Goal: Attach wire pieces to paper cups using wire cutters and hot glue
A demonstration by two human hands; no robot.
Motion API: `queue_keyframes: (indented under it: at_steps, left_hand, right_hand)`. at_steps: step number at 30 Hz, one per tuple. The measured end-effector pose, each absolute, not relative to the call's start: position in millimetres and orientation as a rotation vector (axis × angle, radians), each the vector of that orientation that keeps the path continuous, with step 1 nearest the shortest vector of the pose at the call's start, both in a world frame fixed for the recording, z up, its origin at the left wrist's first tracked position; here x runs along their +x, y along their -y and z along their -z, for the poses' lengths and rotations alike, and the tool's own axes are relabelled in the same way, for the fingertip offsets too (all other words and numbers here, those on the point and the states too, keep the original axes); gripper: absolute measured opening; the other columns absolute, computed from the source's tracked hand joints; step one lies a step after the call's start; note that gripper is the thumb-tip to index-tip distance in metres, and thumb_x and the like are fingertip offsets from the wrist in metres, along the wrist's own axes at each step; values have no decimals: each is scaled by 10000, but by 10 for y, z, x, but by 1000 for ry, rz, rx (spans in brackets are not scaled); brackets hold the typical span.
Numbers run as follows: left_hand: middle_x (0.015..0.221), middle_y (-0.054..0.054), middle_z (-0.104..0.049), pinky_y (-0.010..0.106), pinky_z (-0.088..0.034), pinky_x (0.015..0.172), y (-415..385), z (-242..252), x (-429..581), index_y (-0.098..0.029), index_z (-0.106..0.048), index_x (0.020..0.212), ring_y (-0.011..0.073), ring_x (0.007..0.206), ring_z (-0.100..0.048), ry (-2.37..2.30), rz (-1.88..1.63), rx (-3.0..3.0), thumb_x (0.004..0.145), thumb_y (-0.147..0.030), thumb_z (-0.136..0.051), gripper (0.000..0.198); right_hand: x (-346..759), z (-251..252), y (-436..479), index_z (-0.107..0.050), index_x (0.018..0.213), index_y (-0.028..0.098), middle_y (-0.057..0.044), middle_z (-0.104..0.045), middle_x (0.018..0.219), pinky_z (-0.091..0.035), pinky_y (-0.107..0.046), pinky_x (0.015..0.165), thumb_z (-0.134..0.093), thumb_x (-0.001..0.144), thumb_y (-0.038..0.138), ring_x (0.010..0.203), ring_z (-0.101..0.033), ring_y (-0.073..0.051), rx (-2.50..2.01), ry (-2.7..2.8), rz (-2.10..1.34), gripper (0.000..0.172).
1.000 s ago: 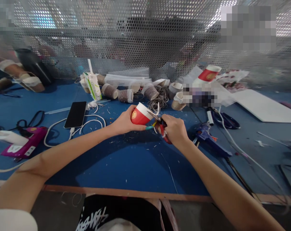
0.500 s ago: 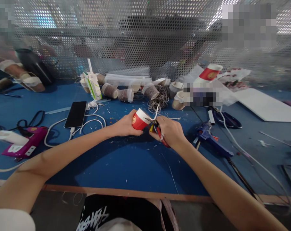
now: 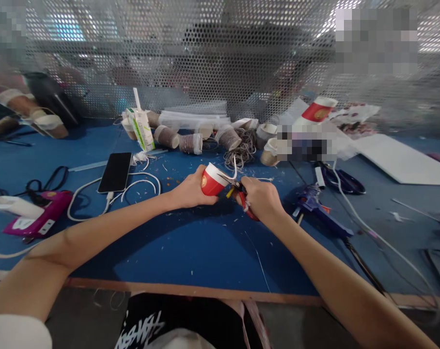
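My left hand (image 3: 189, 190) is wrapped round a red paper cup (image 3: 212, 180) with a white rim, held on its side above the blue table (image 3: 191, 247). My right hand (image 3: 260, 198) grips red-handled scissors (image 3: 242, 194) whose blades sit at the cup's rim. A thin white strip of the rim (image 3: 235, 166) curls upward where the blades meet the cup. Both hands are close together at the middle of the table.
Twine-wrapped cups (image 3: 191, 143) and a twine tangle (image 3: 242, 152) lie behind. A black phone (image 3: 115, 172) with white cable and a milk carton (image 3: 142, 128) are at left, a magenta tool (image 3: 36, 218) far left. A blue glue gun (image 3: 320, 213), another red cup (image 3: 319, 109) and a white board (image 3: 401, 162) are right.
The cup has turned slightly in my left hand and both hands have shifted a little. The cut rim strip has curled higher as the scissors worked along the rim.
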State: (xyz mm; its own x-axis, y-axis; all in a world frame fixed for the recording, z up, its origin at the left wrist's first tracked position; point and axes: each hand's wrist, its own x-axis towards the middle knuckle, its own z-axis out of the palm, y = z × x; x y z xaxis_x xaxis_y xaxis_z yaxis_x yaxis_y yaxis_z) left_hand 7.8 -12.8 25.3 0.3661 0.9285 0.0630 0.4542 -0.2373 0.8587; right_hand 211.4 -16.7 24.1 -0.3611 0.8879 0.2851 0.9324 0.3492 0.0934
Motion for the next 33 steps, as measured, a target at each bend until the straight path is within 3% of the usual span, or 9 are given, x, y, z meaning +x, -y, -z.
queue_keyframes:
  at_steps: [8, 14, 20, 28, 33]
  left_hand:
    - [734, -22, -536, 288, -415, 566, 175, -267, 116, -220, -328, 882, 136, 620, -532, -1309, -820, 1978, 554, -288, -674, 481]
    - [815, 28, -583, 309, -439, 593, 195, -247, 129, -207, -347, 921, 175, 691, -578, -1343, -787, 2007, 567, -307, -682, 497]
    - [838, 41, -599, 322, -464, 617, 205, -271, 127, -194, -367, 960, 186, 713, -596, -1336, -783, 1959, 577, -301, -686, 510]
    - [865, 41, -593, 337, -489, 648, 226, -259, 142, -199, -369, 938, 199, 755, -617, -1313, -806, 2021, 588, -292, -684, 480]
    - [893, 59, -593, 368, -499, 689, 238, -254, 148, -197, -367, 930, 216, 792, -622, -1305, -784, 2021, 590, -291, -692, 479]
  right_hand:
    - [1982, -261, 232, -618, 887, 117, -118, -650, 754, -195, -246, 504, -467, 797, 394, 611, -582, -183, -1675, 2440, 524, 328]
    - [2059, -240, 199, -609, 886, 141, -96, -657, 754, -206, -257, 510, -449, 809, 269, 621, -584, -178, -1691, 2479, 457, 219]
    - [2083, -266, 184, -617, 892, 139, -108, -671, 775, -241, -265, 531, -375, 857, 217, 634, -592, -188, -1784, 2465, 429, 257]
    - [1984, -313, 243, -626, 907, 117, -131, -656, 794, -228, -257, 515, -491, 773, 362, 652, -580, -196, -1730, 2469, 498, 310]
    - [2004, -311, 250, -638, 893, 129, -114, -659, 766, -225, -255, 504, -450, 812, 318, 642, -583, -188, -1698, 2464, 512, 279]
